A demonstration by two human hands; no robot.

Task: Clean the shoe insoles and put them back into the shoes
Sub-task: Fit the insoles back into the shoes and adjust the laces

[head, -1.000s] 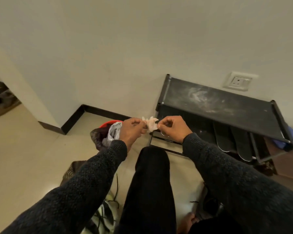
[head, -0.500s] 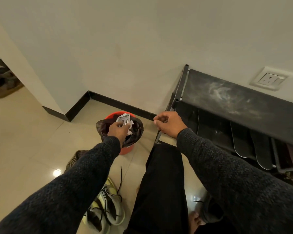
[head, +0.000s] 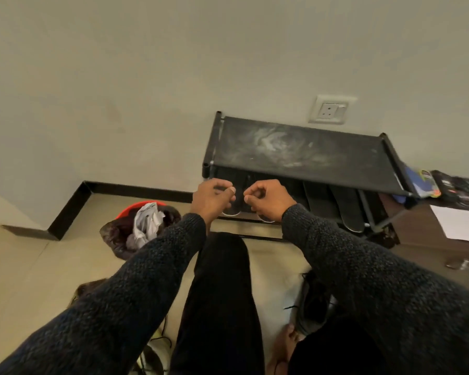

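Both hands hover side by side in front of the black shoe rack (head: 295, 151), near its lower shelf; the left hand (head: 211, 199) has its fingers curled with the thumb laid across them, and the right hand (head: 268, 197) is curled likewise; whether either pinches anything I cannot tell. Two dark insoles (head: 333, 205) lean on the lower shelf to the right of the hands, side by side; pale rounded tips just under the hands may be two more, though they are too hidden to be sure. A red bin (head: 136, 209) with a dark liner and crumpled white paper (head: 146, 221) stands on the floor left of the rack; a dark shoe (head: 313, 301) lies on the floor under the right forearm; a wall socket (head: 331, 110) sits above the rack.
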